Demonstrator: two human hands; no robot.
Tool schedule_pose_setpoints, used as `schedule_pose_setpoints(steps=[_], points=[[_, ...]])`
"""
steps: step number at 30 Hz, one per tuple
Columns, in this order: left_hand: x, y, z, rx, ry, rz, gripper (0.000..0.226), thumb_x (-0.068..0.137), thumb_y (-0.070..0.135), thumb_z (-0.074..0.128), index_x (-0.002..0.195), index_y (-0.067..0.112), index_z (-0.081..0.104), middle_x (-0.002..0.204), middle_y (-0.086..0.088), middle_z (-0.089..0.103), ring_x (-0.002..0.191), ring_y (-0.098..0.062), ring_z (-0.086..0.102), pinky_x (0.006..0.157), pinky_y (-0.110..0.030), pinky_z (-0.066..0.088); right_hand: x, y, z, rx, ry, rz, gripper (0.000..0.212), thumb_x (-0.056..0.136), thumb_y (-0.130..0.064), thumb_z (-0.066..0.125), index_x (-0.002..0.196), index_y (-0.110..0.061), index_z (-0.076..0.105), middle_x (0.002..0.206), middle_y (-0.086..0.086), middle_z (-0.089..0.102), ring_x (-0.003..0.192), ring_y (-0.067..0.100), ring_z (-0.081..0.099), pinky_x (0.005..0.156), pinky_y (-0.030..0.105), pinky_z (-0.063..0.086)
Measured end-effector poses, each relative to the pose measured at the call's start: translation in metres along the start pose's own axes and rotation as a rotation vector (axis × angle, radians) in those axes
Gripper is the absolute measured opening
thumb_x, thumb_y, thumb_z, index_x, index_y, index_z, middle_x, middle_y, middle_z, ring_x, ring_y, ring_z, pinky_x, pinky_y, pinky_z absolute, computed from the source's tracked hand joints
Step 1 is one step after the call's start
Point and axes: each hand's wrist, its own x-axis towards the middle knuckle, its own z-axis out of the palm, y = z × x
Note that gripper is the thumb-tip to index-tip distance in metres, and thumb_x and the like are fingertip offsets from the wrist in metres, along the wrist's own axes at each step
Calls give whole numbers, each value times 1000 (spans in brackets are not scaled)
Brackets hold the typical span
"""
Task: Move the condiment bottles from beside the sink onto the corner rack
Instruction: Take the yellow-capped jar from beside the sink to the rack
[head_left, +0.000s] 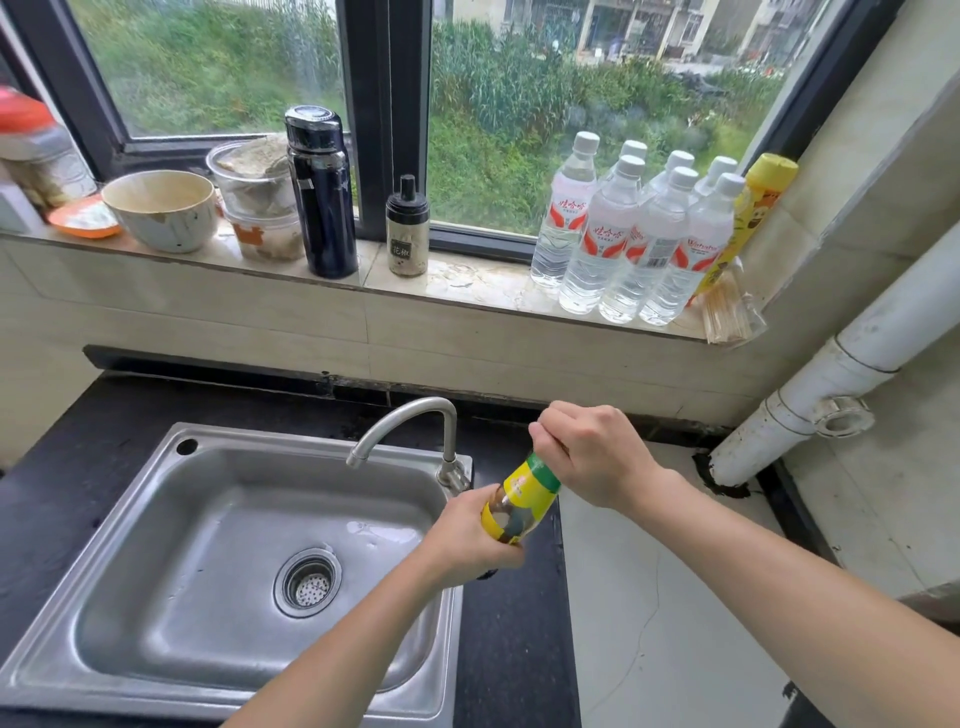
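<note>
Yellow-labelled bottle (521, 503) is tilting over the sink's (156, 525) right rim, the left hand (470, 535) grasping its base and the right hand (587, 452) clenching its cap, needing an upright, steady grip for carrying.

Black counter (78, 467) with steel sink (218, 561) set in, tap (410, 431) at its back rim. Above, pale stone sill (467, 283) bearing bowl (161, 208), stacked tubs (260, 202), dark flask (322, 192), spice jar (408, 228), water bottles (634, 228), yellow tube (748, 218).
</note>
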Motion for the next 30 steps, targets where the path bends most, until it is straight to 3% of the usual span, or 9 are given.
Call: schedule_pose_setpoints(steps=[2, 5, 7, 9, 13, 16, 20, 25, 30], points=[[-2, 0, 7, 94, 136, -33, 27, 54, 23, 70, 73, 17, 51, 60, 7, 53, 54, -15, 45, 52, -27, 39, 5, -8, 2, -110, -59, 169, 41, 93, -32, 40, 64, -8, 57, 64, 10, 60, 56, 36, 56, 48, 32, 41], [-9, 7, 14, 384, 364, -74, 30, 60, 30, 70, 79, 23, 48, 67, 5, 57, 62, -22, 47, 49, -28, 31, 18, -14, 1, -213, -354, 494, 33, 96, -29, 41, 92, -8, 66, 95, 15, 66, 88, 37, 61, 66, 33, 38], [-11, 7, 17, 459, 399, -58, 29, 64, 30, 69, 84, 24, 49, 73, 2, 62, 64, -23, 45, 54, -28, 30, 24, -17, -4, -223, -463, 594, 31, 95, -27, 42, 103, -10, 65, 105, 14, 65, 97, 36, 61, 70, 33, 39], [-10, 0, 16, 355, 343, -53, 29, 60, 30, 69, 79, 26, 47, 72, 0, 63, 62, -24, 46, 54, -28, 32, 24, -20, -3, -214, -435, 558, 32, 96, -32, 40, 98, -10, 64, 103, 13, 65, 95, 36, 61, 69, 34, 38], [-6, -12, -1, -47, 70, -37, 26, 51, 22, 70, 64, 25, 46, 57, 9, 48, 53, -15, 39, 54, -29, 35, 10, -22, 0, -53, -78, 146, 40, 94, -40, 38, 75, -12, 60, 73, 4, 61, 61, 34, 58, 50, 33, 39], [-9, -14, -12, -64, -45, -19, 26, 54, 14, 71, 65, 22, 49, 58, 7, 47, 52, -15, 39, 53, -27, 35, 2, -21, 1, -38, -69, 54, 39, 92, -33, 41, 63, -11, 56, 62, 5, 56, 48, 33, 51, 41, 33, 38], [-14, -17, -11, 132, 135, -9, 26, 51, 25, 67, 71, 22, 51, 60, 6, 57, 55, -16, 47, 52, -27, 40, 3, -33, 3, -113, -182, 326, 36, 93, -34, 43, 66, -12, 52, 76, 11, 65, 72, 38, 59, 56, 34, 37], [-24, -16, -1, 348, 274, 13, 26, 64, 28, 68, 82, 24, 49, 69, 3, 62, 64, -25, 53, 49, -29, 34, -1, -48, 2, -148, -243, 663, 31, 94, -29, 43, 93, -6, 64, 101, 18, 64, 95, 38, 60, 68, 34, 33], [-36, -19, 21, 470, 254, 74, 28, 67, 31, 67, 80, 26, 42, 77, 2, 64, 69, -26, 55, 56, -32, 41, -31, -53, -6, -141, -323, 927, 32, 95, -27, 40, 105, -6, 62, 114, 19, 62, 105, 38, 57, 72, 34, 35]])
